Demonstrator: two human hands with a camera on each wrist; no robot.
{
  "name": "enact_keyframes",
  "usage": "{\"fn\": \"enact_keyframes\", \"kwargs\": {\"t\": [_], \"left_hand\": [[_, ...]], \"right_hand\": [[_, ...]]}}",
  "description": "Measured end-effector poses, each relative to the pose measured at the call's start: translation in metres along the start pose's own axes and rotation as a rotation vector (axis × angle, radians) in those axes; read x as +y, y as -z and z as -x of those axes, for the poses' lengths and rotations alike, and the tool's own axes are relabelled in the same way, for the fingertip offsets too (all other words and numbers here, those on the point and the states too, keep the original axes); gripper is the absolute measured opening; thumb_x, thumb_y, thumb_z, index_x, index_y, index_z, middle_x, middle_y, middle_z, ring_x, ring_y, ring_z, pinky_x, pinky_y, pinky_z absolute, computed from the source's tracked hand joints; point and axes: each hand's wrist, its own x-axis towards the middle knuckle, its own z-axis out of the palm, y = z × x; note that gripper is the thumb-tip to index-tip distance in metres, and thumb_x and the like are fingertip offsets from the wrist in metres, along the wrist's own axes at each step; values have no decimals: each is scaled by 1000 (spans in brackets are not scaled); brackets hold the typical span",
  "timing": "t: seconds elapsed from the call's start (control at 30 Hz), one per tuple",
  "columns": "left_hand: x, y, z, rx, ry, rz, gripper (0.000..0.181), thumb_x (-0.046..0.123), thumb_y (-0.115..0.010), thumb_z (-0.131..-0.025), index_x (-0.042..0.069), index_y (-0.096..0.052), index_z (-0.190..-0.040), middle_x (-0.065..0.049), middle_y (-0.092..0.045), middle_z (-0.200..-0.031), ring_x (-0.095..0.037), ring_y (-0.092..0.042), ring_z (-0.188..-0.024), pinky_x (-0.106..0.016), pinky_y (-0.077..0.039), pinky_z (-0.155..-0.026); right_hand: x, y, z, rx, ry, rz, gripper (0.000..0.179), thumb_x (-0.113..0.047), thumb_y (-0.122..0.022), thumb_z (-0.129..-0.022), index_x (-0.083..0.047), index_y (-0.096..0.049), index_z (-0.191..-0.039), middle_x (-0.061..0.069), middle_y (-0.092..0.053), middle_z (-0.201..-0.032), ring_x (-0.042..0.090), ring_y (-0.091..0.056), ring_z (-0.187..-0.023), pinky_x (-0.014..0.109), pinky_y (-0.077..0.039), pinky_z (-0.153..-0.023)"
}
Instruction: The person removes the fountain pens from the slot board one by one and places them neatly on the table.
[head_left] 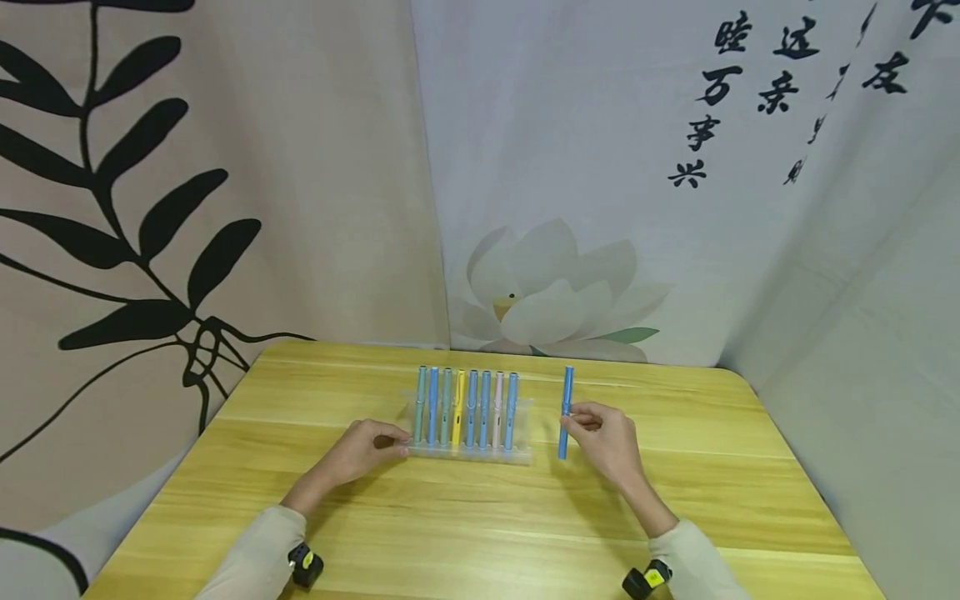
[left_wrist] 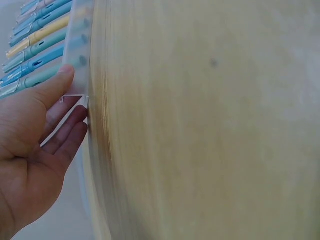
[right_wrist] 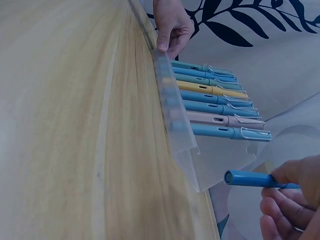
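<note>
A frosted clear plastic pen stand (head_left: pixel 521 457) sits on the table with several capped pens leaning upright in a row: green, blue, yellow and pale pink. At its left end, my left hand (head_left: pixel 367 448) pinches the stand's edge; in the left wrist view the thumb (left_wrist: pixel 61 82) lies on the front lip and the fingers curl beneath. My right hand (head_left: pixel 609 443) holds a blue pen (head_left: pixel 567 390) upright between thumb and fingers, a short way right of the stand. The stand's right end, beyond the pink pen (right_wrist: pixel 220 118) and the last blue pen (right_wrist: pixel 212 131), holds no pen.
A light wood-grain table (head_left: pixel 465 533) runs under both hands, its back edge close behind the stand. Behind it hang cloth curtains (head_left: pixel 337 167) with a black leaf print, a lotus and black characters. A wrist camera (head_left: pixel 305 567) is strapped over the left sleeve.
</note>
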Motion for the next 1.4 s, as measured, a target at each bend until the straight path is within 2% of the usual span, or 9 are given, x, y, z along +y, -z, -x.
{"fn": "enact_keyframes", "kwargs": {"t": [0.23,0.53,0.67,1.2,1.4], "left_hand": [[1,0,1,3,4,8,25,20,-72,-97,8,-76,-118,-6,-75,-118,-28,-69,-111,-48,-56,-96],[1,1,0,4,11,5,25,23,-72,-97,9,-76,-118,-6,-75,-118,-28,-69,-112,-49,-56,-96],[0,0,0,6,8,6,25,22,-73,-97,9,-76,-117,-6,-75,-118,-29,-69,-112,-49,-55,-97],[0,0,1,0,2,20,26,22,-72,-97,8,-76,-118,-7,-75,-118,-27,-69,-111,-47,-57,-95],[1,0,1,-3,8,20,25,22,-72,-97,7,-76,-118,-7,-75,-118,-26,-69,-110,-46,-57,-94]], "right_hand": [[10,8,4,8,-35,18,23,-24,-79,-91,-8,-79,-108,2,-77,-91,17,-73,-84,29,-59,-71],[22,19,11,16,-83,62,24,-24,-80,-91,-7,-79,-108,5,-78,-92,22,-74,-86,37,-60,-74],[29,23,12,13,-110,83,24,-26,-80,-90,-8,-80,-106,4,-78,-91,19,-73,-85,37,-59,-75],[47,24,13,24,-175,128,22,-27,-82,-87,-9,-81,-101,0,-77,-85,14,-70,-79,35,-55,-74],[51,21,14,6,-199,129,23,-25,-82,-87,-6,-80,-99,1,-76,-83,14,-67,-74,30,-52,-67]]}}
